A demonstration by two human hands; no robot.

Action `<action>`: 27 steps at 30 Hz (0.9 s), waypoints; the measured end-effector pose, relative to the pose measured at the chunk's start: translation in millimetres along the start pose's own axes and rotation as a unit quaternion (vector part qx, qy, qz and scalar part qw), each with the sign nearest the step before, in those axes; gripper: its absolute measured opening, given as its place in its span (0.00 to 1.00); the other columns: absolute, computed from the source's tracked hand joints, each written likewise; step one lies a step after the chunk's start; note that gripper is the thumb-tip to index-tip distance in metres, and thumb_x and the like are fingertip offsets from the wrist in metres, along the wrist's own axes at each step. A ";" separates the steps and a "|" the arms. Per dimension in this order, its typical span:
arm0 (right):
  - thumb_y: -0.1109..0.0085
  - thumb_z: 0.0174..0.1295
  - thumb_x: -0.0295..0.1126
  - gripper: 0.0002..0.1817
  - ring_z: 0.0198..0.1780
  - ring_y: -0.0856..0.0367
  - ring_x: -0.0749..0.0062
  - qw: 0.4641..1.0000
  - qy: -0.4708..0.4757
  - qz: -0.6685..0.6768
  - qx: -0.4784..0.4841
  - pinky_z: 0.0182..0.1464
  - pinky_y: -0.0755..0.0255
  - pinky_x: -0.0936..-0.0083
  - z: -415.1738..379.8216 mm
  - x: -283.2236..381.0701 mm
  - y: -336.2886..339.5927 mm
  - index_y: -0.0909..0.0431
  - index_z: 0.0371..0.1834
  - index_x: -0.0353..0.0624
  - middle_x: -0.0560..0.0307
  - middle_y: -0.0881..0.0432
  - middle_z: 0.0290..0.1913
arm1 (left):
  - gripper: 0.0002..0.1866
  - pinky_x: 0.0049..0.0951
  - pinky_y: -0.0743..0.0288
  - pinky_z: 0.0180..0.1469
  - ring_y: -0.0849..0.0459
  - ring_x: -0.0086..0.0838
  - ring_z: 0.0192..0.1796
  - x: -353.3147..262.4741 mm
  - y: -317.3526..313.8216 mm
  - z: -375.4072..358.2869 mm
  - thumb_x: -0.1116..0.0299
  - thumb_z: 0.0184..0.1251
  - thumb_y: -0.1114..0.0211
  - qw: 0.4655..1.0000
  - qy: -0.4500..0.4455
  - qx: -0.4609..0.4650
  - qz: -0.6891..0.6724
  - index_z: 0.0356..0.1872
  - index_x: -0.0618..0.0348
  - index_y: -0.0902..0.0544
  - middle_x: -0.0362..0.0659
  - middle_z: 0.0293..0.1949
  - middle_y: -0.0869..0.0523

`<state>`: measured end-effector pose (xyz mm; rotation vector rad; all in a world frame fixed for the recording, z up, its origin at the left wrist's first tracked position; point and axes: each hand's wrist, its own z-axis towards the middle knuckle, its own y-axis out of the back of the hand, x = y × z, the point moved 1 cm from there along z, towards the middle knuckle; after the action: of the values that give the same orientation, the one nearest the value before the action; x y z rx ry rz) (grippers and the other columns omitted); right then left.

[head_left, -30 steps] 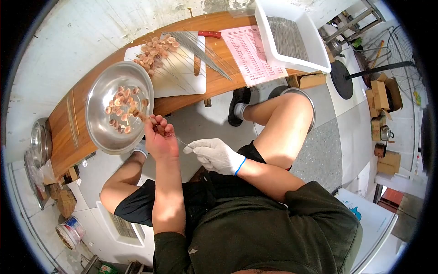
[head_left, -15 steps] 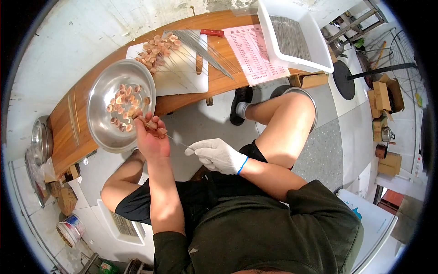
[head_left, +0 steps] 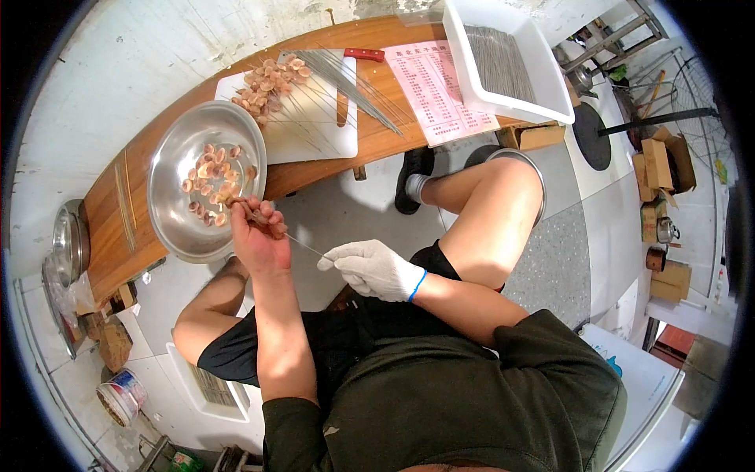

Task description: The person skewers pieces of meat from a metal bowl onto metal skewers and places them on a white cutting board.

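- The steel bowl [head_left: 177, 212] is sitting on the wooden bench [head_left: 110, 228], holding a loose scatter of pinkish meat pieces [head_left: 211, 185] toward its far side.
- The white tub [head_left: 543, 75] is resting well to the right of the bowl at the bench's end, carrying a flat bed of bare metal skewers [head_left: 497, 63].
- The bare left hand [head_left: 258, 236] is hovering at the bowl's near rim, fingers pinching several meat pieces against a thin skewer [head_left: 303, 244]; the gloved right hand [head_left: 370, 267] is closing tightly round the skewer's other end, to the right of the bowl and above the lap.
- The white cutting board [head_left: 314, 126] is lying just beyond the bowl; loaded skewers [head_left: 267, 85] and loose bare ones are fanning across it, with a red-handled knife [head_left: 363, 55] at its far edge.
- A pink printed sheet [head_left: 436, 90] is lying between board and tub; nothing is blocking the bowl.
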<state>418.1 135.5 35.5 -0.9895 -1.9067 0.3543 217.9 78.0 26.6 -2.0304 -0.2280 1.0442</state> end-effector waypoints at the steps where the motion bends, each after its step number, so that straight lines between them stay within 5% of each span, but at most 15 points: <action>1: 0.50 0.69 0.29 0.14 0.17 0.44 0.86 1.000 0.001 0.000 -0.001 0.19 0.50 0.85 -0.2 0.2 0.1 0.20 0.52 0.36 0.71 0.35 0.20 | 0.07 0.22 0.31 0.31 0.25 0.22 0.33 0.4 -0.4 -0.1 0.61 0.80 0.49 1.000 0.000 -0.001 0.000 0.41 0.48 0.26 0.33 0.34 0.23; 11: 0.50 0.70 0.30 0.14 0.17 0.44 0.86 1.000 0.000 0.002 -0.007 0.18 0.51 0.85 -0.6 -1.0 1.0 0.20 0.52 0.36 0.71 0.34 0.20 | 0.06 0.22 0.32 0.30 0.27 0.23 0.31 6.0 -3.3 -2.0 0.62 0.78 0.46 1.000 -0.004 -0.023 0.002 0.42 0.49 0.23 0.35 0.35 0.23; 20: 0.50 0.70 0.30 0.14 0.17 0.44 0.86 1.000 0.001 0.006 -0.011 0.19 0.50 0.85 -0.9 -2.8 1.4 0.20 0.52 0.35 0.70 0.34 0.20 | 0.09 0.24 0.31 0.32 0.25 0.25 0.32 7.4 -2.3 -2.1 0.63 0.78 0.54 0.999 0.007 -0.018 0.038 0.39 0.50 0.27 0.37 0.34 0.23; 27: 0.50 0.69 0.29 0.14 0.18 0.43 0.85 1.000 0.011 -0.013 -0.009 0.19 0.49 0.84 -0.2 3.8 4.1 0.20 0.52 0.35 0.70 0.35 0.20 | 0.15 0.30 0.27 0.35 0.20 0.29 0.38 -6.9 -14.2 -6.2 0.54 0.80 0.55 0.995 0.034 -0.082 0.046 0.51 0.49 0.24 0.41 0.44 0.16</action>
<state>419.4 141.0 35.6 -0.9752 -1.9030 0.3108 220.9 80.2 43.2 -2.2395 -0.1911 1.0392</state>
